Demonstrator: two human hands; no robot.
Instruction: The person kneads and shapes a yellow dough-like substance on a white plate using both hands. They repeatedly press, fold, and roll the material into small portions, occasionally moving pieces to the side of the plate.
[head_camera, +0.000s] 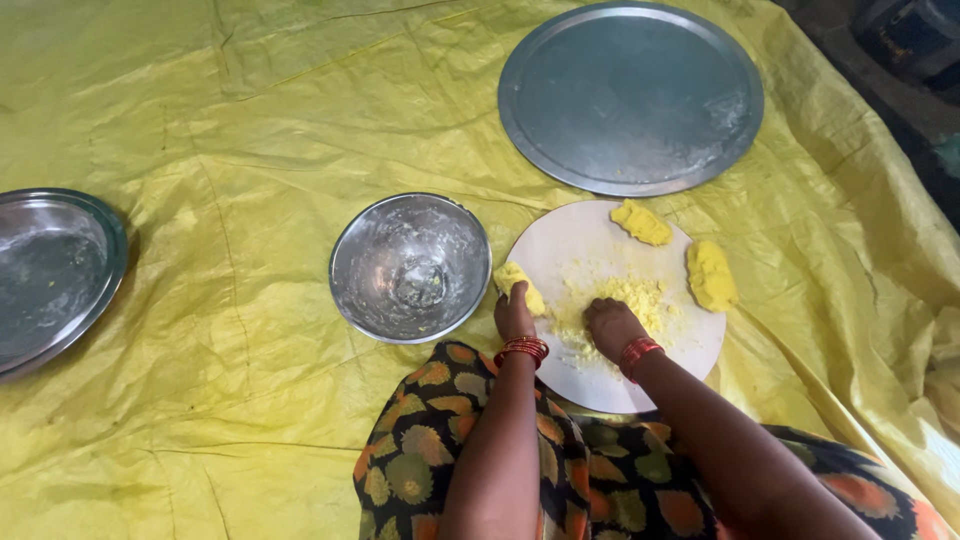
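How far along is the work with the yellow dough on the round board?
Done: two shaped lumps lie at the white board's far edge. In hand: left hand rests on a third lump; right hand presses the crumbly dough. Left: those loose crumbs; the large steel plate holds nothing.

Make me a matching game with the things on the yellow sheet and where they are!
Things:
1. big flat metal tray
2. steel bowl
3. white round board
4. left hand

Places:
A. under the yellow dough crumbs
B. on a dough lump at the board's left edge
C. at the top, beyond the board
D. just left of the board

Pairs: 1-C, 2-D, 3-A, 4-B
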